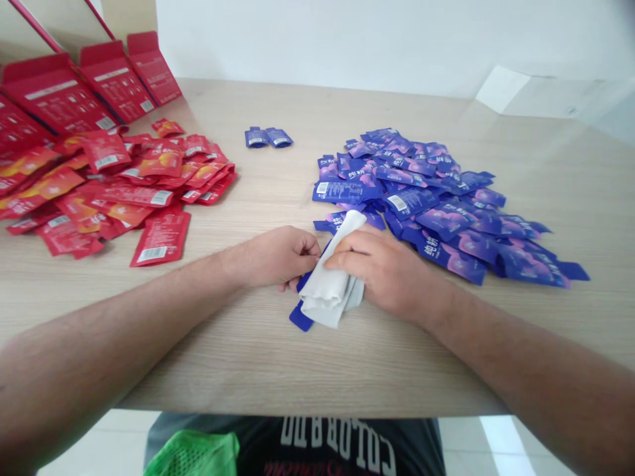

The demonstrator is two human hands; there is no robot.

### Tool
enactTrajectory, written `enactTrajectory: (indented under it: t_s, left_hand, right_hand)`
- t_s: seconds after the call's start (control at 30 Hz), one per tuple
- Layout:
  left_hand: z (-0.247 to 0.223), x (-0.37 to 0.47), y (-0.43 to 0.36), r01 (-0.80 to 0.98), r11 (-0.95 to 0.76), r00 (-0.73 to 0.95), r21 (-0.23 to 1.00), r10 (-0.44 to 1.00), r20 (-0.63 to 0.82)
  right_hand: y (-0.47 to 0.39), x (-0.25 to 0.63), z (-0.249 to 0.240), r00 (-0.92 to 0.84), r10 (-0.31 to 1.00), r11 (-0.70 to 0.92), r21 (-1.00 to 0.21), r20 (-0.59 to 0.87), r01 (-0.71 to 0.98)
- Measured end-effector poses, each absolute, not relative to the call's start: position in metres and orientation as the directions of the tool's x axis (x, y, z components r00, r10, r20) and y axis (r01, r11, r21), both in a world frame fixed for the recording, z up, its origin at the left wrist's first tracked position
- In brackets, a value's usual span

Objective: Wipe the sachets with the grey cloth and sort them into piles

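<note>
A folded white cloth (325,287) is pinched between the thumb and fingers of my right hand (387,268). It lies over a blue sachet (300,317), whose lower end and left edge show from beneath. My left hand (280,254) is closed at the left edge of this sachet, with its fingers curled against it. The cloth hides most of the sachet's face. Just beyond my right hand spreads a heap of blue and purple sachets (411,192).
Red sachets (124,175) are piled at the left, in front of open red boxes (59,96). Two small blue sachets (268,137) lie at the back middle. A white object (526,92) stands against the wall at right. Green mesh (196,455) shows below the table edge.
</note>
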State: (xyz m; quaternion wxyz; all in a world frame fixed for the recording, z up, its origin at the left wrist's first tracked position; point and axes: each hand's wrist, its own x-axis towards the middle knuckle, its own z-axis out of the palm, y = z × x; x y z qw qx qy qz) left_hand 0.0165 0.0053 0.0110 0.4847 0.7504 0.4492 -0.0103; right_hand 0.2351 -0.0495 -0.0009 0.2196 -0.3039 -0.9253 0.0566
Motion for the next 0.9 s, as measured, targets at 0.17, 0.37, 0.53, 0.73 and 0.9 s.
enactTrajectory:
  t_s: [0.17, 0.37, 0.53, 0.73, 0.9]
  left_hand:
    - [0.010, 0.015, 0.006, 0.688, -0.164, 0.616, 0.707, 0.647, -0.449]
    - [0.013, 0.015, 0.004, 0.688, -0.225, 0.639, 0.690, 0.639, -0.429]
    - [0.014, 0.016, 0.003, 0.695, -0.207, 0.625, 0.689, 0.649, -0.435]
    - [0.013, 0.017, 0.005, 0.703, -0.202, 0.615, 0.682, 0.655, -0.439]
    - [0.013, 0.018, 0.004, 0.698, -0.162, 0.595, 0.698, 0.673, -0.439]
  right_hand:
    - [-0.048, 0.238, 0.000, -0.773, 0.534, 0.845, -0.252, 0.343, 0.472]
    - [-0.048, 0.239, 0.000, -0.756, 0.564, 0.825, -0.242, 0.331, 0.510]
    - [-0.052, 0.237, 0.002, -0.725, 0.606, 0.795, -0.218, 0.328, 0.566]
    - [-0.052, 0.238, 0.003, -0.764, 0.564, 0.825, -0.177, 0.312, 0.537]
    - [-0.060, 0.231, 0.004, -0.712, 0.627, 0.770, -0.110, 0.316, 0.629]
